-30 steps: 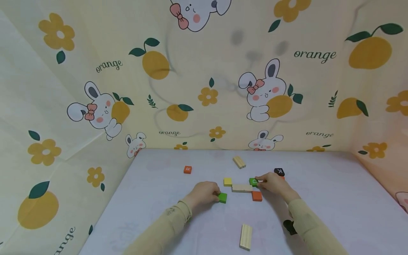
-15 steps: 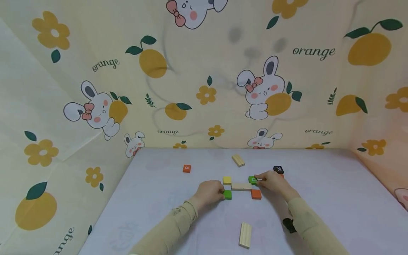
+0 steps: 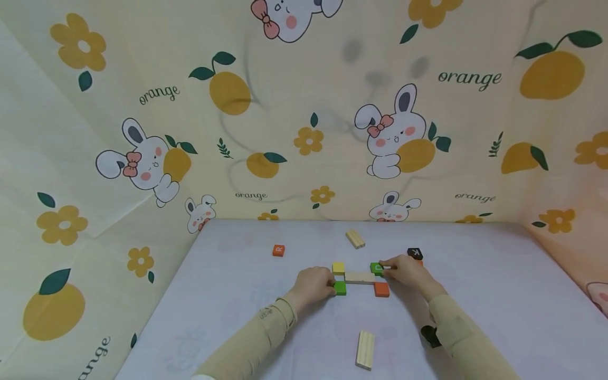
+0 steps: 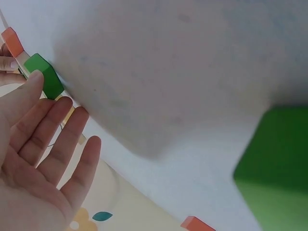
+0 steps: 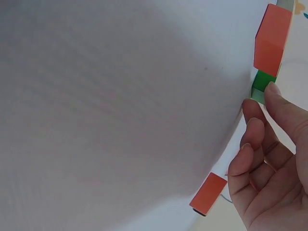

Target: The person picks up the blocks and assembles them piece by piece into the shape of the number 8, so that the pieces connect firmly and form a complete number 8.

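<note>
In the head view my left hand (image 3: 312, 285) pinches a plain green block (image 3: 340, 287) at the near left end of a light wooden plank (image 3: 359, 278). The left wrist view has the thumb on that green block (image 4: 45, 74), the other fingers spread loosely. My right hand (image 3: 409, 272) pinches a green lettered block (image 3: 376, 268) at the plank's far right end, between thumb and index finger. A yellow block (image 3: 338, 268) lies at the far left end and an orange block (image 3: 381, 289) at the near right. All lie flat on the white tabletop.
An orange block marked R (image 3: 278, 250) lies back left, a wooden plank (image 3: 355, 239) at the back. A black K block (image 3: 415, 253) sits beyond my right hand, orange beside it. Another plank (image 3: 365, 350) lies in front; a dark piece (image 3: 430, 336) is partly behind the right sleeve.
My left hand has moved right and slightly away from me, bringing the green block up to the plank's left end. My right hand stays in place on the lettered block.
</note>
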`<state>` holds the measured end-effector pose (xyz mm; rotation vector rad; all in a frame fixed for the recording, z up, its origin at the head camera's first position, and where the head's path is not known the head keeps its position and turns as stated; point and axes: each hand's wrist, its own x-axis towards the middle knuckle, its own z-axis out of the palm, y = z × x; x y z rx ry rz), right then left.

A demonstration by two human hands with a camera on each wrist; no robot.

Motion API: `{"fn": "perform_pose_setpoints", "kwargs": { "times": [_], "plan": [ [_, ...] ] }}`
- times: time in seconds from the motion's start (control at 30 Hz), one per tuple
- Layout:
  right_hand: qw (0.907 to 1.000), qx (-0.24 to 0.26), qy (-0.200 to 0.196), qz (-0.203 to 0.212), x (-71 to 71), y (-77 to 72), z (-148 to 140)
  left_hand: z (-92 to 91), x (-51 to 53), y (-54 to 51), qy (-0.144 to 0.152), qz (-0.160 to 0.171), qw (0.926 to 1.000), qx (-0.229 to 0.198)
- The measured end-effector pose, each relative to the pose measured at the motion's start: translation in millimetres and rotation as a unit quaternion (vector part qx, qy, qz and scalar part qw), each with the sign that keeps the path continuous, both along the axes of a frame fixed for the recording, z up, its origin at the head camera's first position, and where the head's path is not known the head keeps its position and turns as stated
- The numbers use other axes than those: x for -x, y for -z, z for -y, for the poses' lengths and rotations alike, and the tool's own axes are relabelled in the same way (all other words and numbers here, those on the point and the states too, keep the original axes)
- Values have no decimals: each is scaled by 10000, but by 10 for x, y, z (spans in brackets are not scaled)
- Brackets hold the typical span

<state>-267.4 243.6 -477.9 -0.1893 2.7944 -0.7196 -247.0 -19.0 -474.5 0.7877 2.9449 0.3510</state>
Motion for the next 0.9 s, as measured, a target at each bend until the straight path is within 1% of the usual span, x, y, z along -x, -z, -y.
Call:
{"fn": "perform_pose_setpoints", "kwargs": {
  "times": [0.37, 0.47, 0.67, 0.9],
  "plan": [
    [10000, -12, 9, -42, -23, 0, 7, 11, 13, -5, -6, 88, 10000, -1],
    [9998, -114, -68, -126, -37, -21, 15, 17, 18, 2, 36, -4, 10000, -14],
    [9983, -396, -167, -395, -51, -66, 46, 25, 27, -8, 134, -60, 9999, -80],
    [9981, -403, -142, -446, -66, -56, 86, 46, 58, -14, 148, -90, 9998, -63]
  ]
}}
